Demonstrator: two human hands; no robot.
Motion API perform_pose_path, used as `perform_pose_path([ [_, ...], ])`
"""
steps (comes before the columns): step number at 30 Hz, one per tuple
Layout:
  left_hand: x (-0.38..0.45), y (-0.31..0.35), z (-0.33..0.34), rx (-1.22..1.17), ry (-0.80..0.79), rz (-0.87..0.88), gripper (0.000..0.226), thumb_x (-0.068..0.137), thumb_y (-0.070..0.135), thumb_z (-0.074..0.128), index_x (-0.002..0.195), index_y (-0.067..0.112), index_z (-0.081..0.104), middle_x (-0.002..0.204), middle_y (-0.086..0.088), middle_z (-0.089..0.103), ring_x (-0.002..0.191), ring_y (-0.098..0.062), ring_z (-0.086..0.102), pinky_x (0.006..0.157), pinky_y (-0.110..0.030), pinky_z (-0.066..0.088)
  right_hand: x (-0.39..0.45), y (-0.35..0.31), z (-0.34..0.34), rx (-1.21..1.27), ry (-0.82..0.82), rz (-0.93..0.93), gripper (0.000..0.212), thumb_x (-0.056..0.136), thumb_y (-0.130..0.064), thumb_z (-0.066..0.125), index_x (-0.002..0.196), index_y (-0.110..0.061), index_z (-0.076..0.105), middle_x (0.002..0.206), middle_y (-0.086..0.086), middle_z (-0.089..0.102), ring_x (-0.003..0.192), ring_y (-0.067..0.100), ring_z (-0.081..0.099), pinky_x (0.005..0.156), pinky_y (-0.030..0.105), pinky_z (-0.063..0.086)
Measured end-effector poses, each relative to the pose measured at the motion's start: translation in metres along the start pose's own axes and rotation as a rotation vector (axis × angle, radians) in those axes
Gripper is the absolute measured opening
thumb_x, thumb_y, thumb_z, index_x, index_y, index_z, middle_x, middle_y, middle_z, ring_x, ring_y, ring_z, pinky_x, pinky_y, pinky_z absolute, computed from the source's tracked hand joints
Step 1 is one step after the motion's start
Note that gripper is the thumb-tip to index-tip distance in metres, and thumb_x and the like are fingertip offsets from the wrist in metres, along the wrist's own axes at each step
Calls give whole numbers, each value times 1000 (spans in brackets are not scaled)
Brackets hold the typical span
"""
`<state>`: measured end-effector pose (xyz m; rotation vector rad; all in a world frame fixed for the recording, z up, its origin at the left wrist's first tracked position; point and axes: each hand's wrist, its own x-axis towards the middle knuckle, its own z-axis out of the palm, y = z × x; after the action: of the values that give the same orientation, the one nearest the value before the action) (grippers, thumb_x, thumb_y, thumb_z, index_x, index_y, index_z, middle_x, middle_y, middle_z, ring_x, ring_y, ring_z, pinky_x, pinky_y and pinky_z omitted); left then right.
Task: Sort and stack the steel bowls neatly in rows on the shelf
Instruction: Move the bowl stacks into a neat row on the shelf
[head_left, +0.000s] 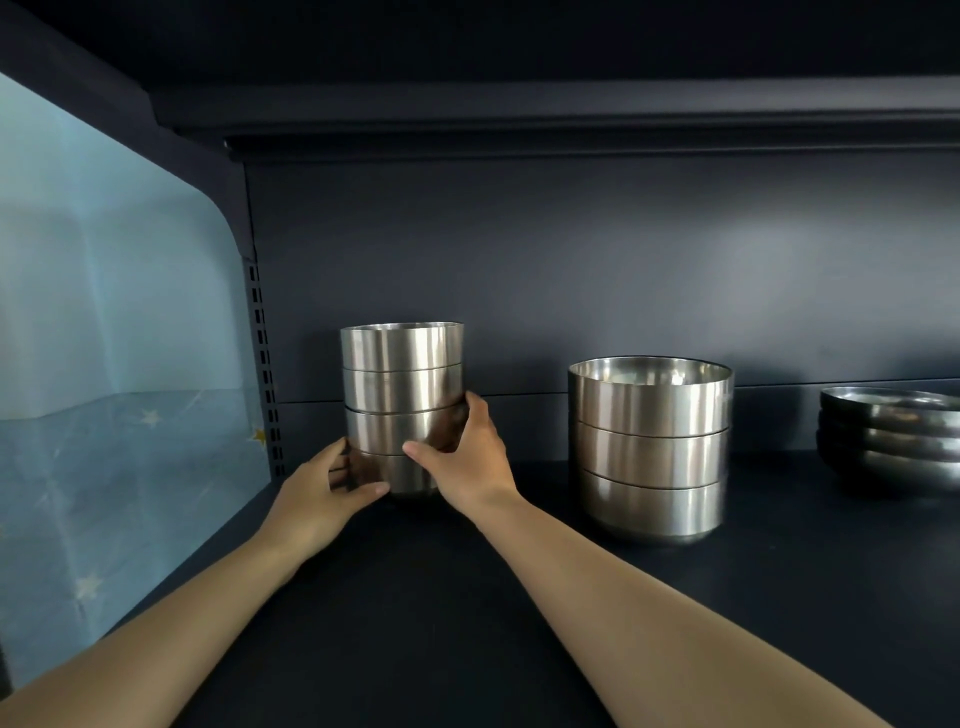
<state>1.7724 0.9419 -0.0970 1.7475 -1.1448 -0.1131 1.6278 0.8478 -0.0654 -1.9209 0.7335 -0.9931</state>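
- Shelf (467, 623): dark, matte surface beneath a dark back panel (571, 270) and a dark upper shelf (519, 119) overhead; a slotted upright (265, 374) runs down the back-left corner.
- Left side: a pale blue sheet (104, 312), printed with stars in its lower part, closes off the shelf's left edge.
- Small stack (402, 405): four nested steel bowls, upright, near the back-left corner and just short of the back panel.
- Left hand (322, 493): fingers and thumb curled round the lowest bowl of the small stack, grasping its left side.
- Right hand (467, 457): thumb across the front and fingers wrapped behind the third bowl, grasping the stack's right side.
- Large stack (652, 447): three wider nested bowls, upright, mid-shelf, well apart from the small stack on its right.
- Shallow stack (893, 441): three low bowls at the right edge of view, partly cut off, near the back.
- Open room: bare surface lies along the front edge under both forearms, and between the small and large stacks.
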Motion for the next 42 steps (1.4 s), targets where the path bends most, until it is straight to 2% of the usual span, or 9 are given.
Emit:
perform_pose_path([
  [5,-3,8,-2,107,206,48,63,73,28,78,129,18,51,103,9,57,97,-11,58,78,-19,40,-10,-11,-8,-130,52,-96,79,81,-34,70,143,-22,21,141,2,38,130,23,39,106,39,39],
  [9,-22,40,-4,119,382,306,36,71,26,78,101,26,58,83,10,57,76,-4,57,60,-11,42,-37,-47,-35,-178,150,-316,65,81,-38,69,135,-22,36,131,-2,45,120,19,47,94,29,43],
  [15,-54,109,21,-68,38,143,61,66,39,80,120,30,53,102,14,61,87,3,62,67,-11,43,-93,-63,-149,-271,315,-725,50,75,-36,74,119,-29,53,113,-13,52,103,1,54,86,20,50],
  [18,-67,136,57,-104,-268,-3,87,66,42,80,140,31,35,127,9,52,105,0,56,72,-12,43,-100,-48,-206,-330,373,-656,57,68,-47,73,118,-36,48,114,-17,48,105,-3,50,85,13,46],
  [22,-67,159,107,-35,-439,-84,111,63,41,82,148,26,13,145,3,38,126,-13,44,104,-29,38,-85,-18,-242,-531,203,-389,82,59,-58,73,130,-35,40,131,-14,34,112,1,38,88,22,38],
  [30,-54,148,141,-225,-401,-67,115,54,35,88,144,31,18,124,18,49,114,-3,47,97,-23,38,-50,17,-253,-435,-108,-202,72,50,-68,74,111,-46,44,113,-18,51,103,-2,51,77,14,40],
  [35,-53,136,148,-257,-366,-43,119,43,44,88,142,37,21,124,22,50,114,0,48,98,-23,39,-43,37,-246,-283,-128,-205,81,47,-65,78,110,-68,27,106,-23,54,97,-1,56,72,14,43],
  [38,-52,135,150,-269,-325,-27,111,44,41,88,137,39,28,117,25,53,108,5,50,89,-17,40,-39,42,-243,-258,-106,-217,88,44,-66,78,114,-69,25,105,-29,51,96,-4,55,70,12,42],
  [42,-41,138,144,-255,-279,-22,105,47,36,89,136,38,32,121,20,56,113,0,51,100,-27,41,-26,37,-239,-194,-88,-216,88,41,-62,80,113,-67,30,100,-28,55,93,-4,58,75,16,45],
])
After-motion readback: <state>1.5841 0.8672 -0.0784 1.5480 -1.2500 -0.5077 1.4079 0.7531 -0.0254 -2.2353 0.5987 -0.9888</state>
